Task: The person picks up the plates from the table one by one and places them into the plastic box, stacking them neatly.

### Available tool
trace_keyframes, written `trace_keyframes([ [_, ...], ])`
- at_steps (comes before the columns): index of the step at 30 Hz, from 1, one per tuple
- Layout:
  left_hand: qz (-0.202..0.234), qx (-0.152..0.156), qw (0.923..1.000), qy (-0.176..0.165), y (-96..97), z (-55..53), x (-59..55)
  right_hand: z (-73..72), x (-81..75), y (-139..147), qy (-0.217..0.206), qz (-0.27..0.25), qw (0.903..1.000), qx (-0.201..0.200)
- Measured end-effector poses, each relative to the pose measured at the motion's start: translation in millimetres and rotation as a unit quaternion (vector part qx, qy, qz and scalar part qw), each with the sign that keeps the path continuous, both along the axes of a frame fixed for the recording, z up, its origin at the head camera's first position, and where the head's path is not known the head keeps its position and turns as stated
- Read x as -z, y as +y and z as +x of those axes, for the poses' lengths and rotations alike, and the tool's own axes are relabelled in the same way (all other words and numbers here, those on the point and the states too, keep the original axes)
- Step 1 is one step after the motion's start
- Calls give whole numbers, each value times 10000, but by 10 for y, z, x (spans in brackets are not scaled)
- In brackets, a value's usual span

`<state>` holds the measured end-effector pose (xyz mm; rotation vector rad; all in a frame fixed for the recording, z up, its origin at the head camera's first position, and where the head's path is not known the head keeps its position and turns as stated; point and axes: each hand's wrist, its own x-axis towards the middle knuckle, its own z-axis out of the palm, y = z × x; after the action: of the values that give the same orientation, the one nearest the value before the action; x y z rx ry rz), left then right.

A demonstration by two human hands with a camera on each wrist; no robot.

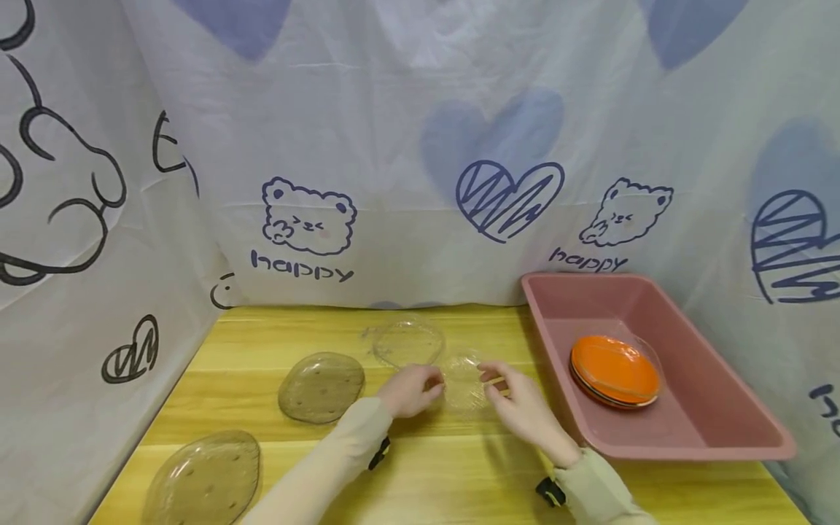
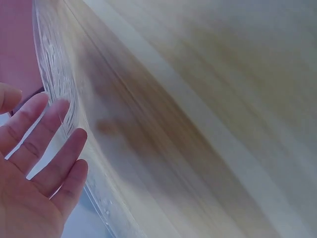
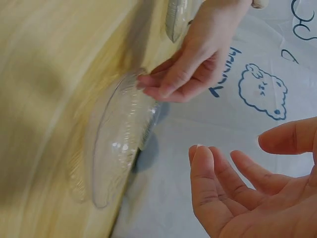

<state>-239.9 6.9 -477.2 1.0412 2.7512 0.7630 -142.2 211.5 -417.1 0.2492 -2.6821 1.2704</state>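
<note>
A clear, ridged plastic dish (image 1: 467,383) lies between my two hands over the wooden table. My left hand (image 1: 412,390) is at the dish's left edge. In the left wrist view its fingers (image 2: 54,166) are spread, the tips overlapping the clear rim, with the thumb apart. My right hand (image 1: 520,405) curves loosely at the right edge; its thumb and fingers stand apart in the right wrist view. Whether either hand presses on the rim cannot be told. Another clear dish (image 1: 407,343) lies just behind the left hand.
Two tan see-through dishes (image 1: 321,388) (image 1: 206,477) lie on the left of the table (image 1: 433,467). A pink basin (image 1: 722,408) at the right holds stacked plates, an orange one (image 1: 613,368) on top. Printed white cloth (image 1: 394,219) hangs behind.
</note>
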Motion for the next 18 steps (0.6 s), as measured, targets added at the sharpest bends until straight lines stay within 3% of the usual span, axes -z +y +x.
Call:
trace_keyframes([
  [11, 17, -219, 9995, 223, -126, 1, -29, -67, 134, -71, -425, -164, 9989, 51],
  [18, 16, -460, 9980, 436, -155, 66, -23, -104, 193, -83, -491, -299, 9983, 81],
])
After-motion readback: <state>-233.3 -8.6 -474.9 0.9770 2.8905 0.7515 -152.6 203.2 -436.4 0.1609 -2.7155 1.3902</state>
